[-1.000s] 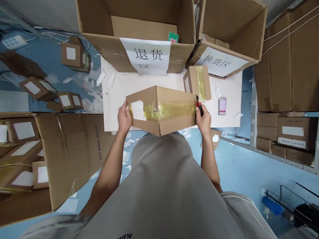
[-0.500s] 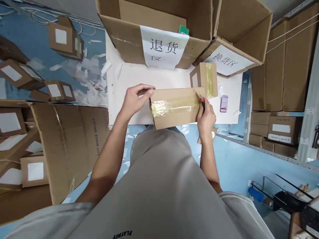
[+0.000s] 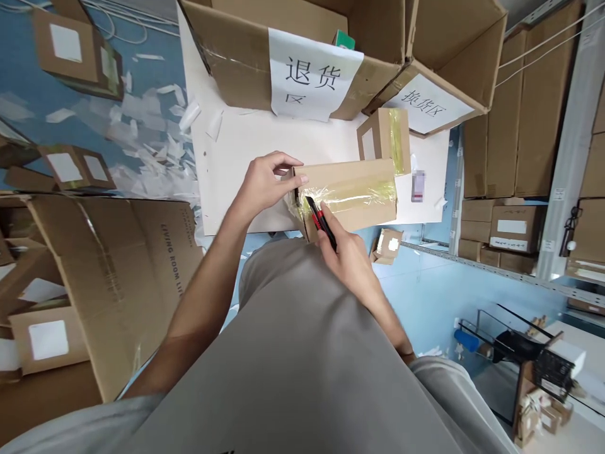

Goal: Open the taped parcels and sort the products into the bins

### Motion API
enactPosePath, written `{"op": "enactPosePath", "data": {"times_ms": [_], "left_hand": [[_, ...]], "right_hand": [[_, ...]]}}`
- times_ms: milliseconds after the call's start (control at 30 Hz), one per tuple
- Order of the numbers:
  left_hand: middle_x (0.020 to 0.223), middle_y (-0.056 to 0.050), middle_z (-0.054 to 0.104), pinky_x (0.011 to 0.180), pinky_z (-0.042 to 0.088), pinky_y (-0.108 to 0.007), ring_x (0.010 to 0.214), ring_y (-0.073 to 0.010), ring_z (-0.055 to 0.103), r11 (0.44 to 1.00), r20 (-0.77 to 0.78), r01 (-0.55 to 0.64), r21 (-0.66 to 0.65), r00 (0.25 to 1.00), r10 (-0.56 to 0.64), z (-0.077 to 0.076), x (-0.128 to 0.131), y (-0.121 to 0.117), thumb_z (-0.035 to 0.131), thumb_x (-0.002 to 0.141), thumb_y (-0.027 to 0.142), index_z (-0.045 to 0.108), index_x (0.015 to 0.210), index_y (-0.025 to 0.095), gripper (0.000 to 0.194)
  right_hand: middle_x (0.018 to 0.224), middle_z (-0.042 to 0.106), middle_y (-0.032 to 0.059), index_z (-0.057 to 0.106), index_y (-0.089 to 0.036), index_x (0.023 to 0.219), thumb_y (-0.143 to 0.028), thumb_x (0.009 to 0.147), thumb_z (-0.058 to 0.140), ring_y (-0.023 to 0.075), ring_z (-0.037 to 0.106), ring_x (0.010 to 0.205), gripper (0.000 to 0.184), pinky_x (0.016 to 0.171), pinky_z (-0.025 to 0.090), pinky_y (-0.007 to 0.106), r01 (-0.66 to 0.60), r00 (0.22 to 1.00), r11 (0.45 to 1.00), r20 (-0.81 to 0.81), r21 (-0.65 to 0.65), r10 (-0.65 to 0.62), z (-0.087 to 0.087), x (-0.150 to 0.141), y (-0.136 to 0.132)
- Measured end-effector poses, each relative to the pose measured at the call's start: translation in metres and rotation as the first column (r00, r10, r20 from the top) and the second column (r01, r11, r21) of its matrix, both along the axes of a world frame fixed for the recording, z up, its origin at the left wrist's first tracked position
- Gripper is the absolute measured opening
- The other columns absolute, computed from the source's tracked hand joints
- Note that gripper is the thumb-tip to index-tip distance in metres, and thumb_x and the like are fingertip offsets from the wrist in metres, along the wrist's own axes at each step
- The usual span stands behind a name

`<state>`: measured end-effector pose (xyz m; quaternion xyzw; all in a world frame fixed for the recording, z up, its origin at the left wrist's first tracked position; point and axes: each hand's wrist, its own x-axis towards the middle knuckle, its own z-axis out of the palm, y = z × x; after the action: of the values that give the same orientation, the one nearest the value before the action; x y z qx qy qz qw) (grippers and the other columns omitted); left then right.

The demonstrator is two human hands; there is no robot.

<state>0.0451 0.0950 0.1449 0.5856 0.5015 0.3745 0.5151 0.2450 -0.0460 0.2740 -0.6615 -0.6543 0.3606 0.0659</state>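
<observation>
A long brown cardboard box [image 3: 347, 178] with shiny yellowish tape along it lies at the front edge of the white table. My left hand [image 3: 267, 183] grips its left end, the thumb on the top face and the fingers curled behind the corner. In my right hand [image 3: 347, 252] is a red and black utility knife [image 3: 322, 222], my fingers wrapped around its handle. The knife's tip is at the taped left end of the box; whether it cuts into the tape I cannot tell.
Behind stand two large open cartons [image 3: 236, 75] [image 3: 460, 69] with paper signs. A smaller taped box [image 3: 384, 140] and a phone-like item [image 3: 418, 186] sit at right on the table [image 3: 227, 151]. Paper scraps [image 3: 155, 148] and labelled boxes lie at left; a shelving post [image 3: 562, 164] stands right.
My right hand has swept the utility knife from the box's right end to its left end. My left thumb has moved further onto the box. The view has shifted slightly.
</observation>
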Motion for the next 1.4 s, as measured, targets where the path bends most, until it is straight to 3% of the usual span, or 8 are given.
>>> {"op": "enactPosePath", "data": {"times_ms": [267, 600, 800, 1000, 1100, 1167, 1300, 1400], "left_hand": [[0.123, -0.008, 0.085, 0.111, 0.067, -0.047, 0.119, -0.0287, 0.079, 1.0, 0.036, 0.005, 0.005, 0.999, -0.006, -0.006, -0.001, 0.004, 0.09, 0.089, 0.033, 0.085, 0.117, 0.02, 0.031], [0.122, -0.008, 0.085, 0.11, 0.068, -0.047, 0.115, -0.0276, 0.079, 1.0, 0.072, -0.017, -0.006, 0.997, 0.018, -0.014, 0.002, 0.0, 0.09, 0.089, 0.034, 0.086, 0.116, 0.021, 0.03], [0.126, -0.008, 0.085, 0.109, 0.069, -0.044, 0.112, -0.0254, 0.081, 0.997, 0.083, -0.08, 0.009, 0.993, 0.079, -0.015, 0.004, 0.0, 0.084, 0.093, 0.035, 0.085, 0.117, 0.021, 0.027], [0.128, -0.008, 0.085, 0.114, 0.067, -0.043, 0.12, -0.0265, 0.08, 0.998, 0.066, -0.063, -0.002, 0.996, 0.063, -0.014, -0.001, -0.008, 0.084, 0.097, 0.047, 0.084, 0.121, 0.022, 0.034], [0.132, -0.009, 0.084, 0.119, 0.065, -0.043, 0.124, -0.0264, 0.079, 0.995, 0.05, -0.101, -0.008, 0.994, 0.101, -0.016, 0.001, -0.012, 0.082, 0.1, 0.056, 0.084, 0.126, 0.023, 0.042], [0.138, -0.009, 0.083, 0.122, 0.064, -0.044, 0.129, -0.0271, 0.078, 0.99, 0.027, -0.139, -0.014, 0.99, 0.139, -0.016, 0.004, -0.017, 0.079, 0.103, 0.061, 0.083, 0.132, 0.024, 0.046], [0.148, -0.011, 0.08, 0.128, 0.059, -0.048, 0.142, -0.0299, 0.074, 0.97, -0.018, -0.242, 0.0, 0.97, 0.242, -0.012, 0.017, -0.035, 0.069, 0.111, 0.065, 0.08, 0.143, 0.027, 0.052], [0.153, -0.012, 0.079, 0.131, 0.056, -0.048, 0.147, -0.0307, 0.072, 0.942, -0.048, -0.334, 0.003, 0.941, 0.334, -0.005, 0.03, -0.048, 0.065, 0.113, 0.066, 0.079, 0.147, 0.028, 0.052]], "right_hand": [[0.12, 0.092, 0.0079, 0.04, -0.025, 0.187, -0.03, 0.118, 0.044, 0.0343, 0.088, 0.105, 0.069, 0.097, 0.065, 0.04, -0.105, 0.959, 0.989, 0.254, -0.103, 0.128, 0.013, -0.026, 0.021], [0.114, 0.088, 0.0199, 0.038, -0.019, 0.187, -0.012, 0.113, 0.051, 0.0372, 0.086, 0.102, 0.075, 0.093, 0.067, 0.049, -0.17, 0.832, 0.955, 0.485, -0.241, 0.27, 0.032, -0.074, 0.05], [0.113, 0.089, 0.0193, 0.06, -0.013, 0.169, -0.001, 0.104, 0.052, 0.0355, 0.086, 0.103, 0.067, 0.085, 0.063, 0.041, -0.202, 0.796, 0.847, 0.422, -0.491, 0.435, 0.04, -0.063, 0.02], [0.104, 0.09, 0.0136, 0.054, -0.016, 0.176, -0.003, 0.101, 0.052, 0.0351, 0.086, 0.094, 0.076, 0.08, 0.062, 0.041, -0.243, 0.826, 0.852, 0.362, -0.464, 0.432, 0.06, -0.052, 0.0], [0.107, 0.091, 0.0096, 0.053, -0.025, 0.178, -0.021, 0.112, 0.051, 0.0341, 0.085, 0.089, 0.066, 0.081, 0.061, 0.04, -0.173, 0.923, 0.95, 0.293, -0.26, 0.248, 0.07, -0.022, -0.002], [0.115, 0.091, 0.01, 0.061, -0.026, 0.17, -0.036, 0.119, 0.046, 0.0333, 0.085, 0.091, 0.054, 0.083, 0.061, 0.039, 0.013, 0.961, 0.999, 0.278, -0.05, 0.001, 0.063, 0.014, 0.002], [0.121, 0.089, 0.0192, 0.069, -0.015, 0.155, -0.042, 0.119, 0.041, 0.0369, 0.084, 0.098, 0.053, 0.091, 0.061, 0.044, 0.382, 0.796, 0.865, 0.359, 0.325, -0.487, 0.013, 0.101, 0.02], [0.122, 0.089, 0.02, 0.071, -0.015, 0.147, -0.043, 0.117, 0.041, 0.0362, 0.084, 0.1, 0.051, 0.093, 0.062, 0.046, 0.489, 0.736, 0.783, 0.3, 0.384, -0.607, -0.028, 0.148, 0.027]]}}
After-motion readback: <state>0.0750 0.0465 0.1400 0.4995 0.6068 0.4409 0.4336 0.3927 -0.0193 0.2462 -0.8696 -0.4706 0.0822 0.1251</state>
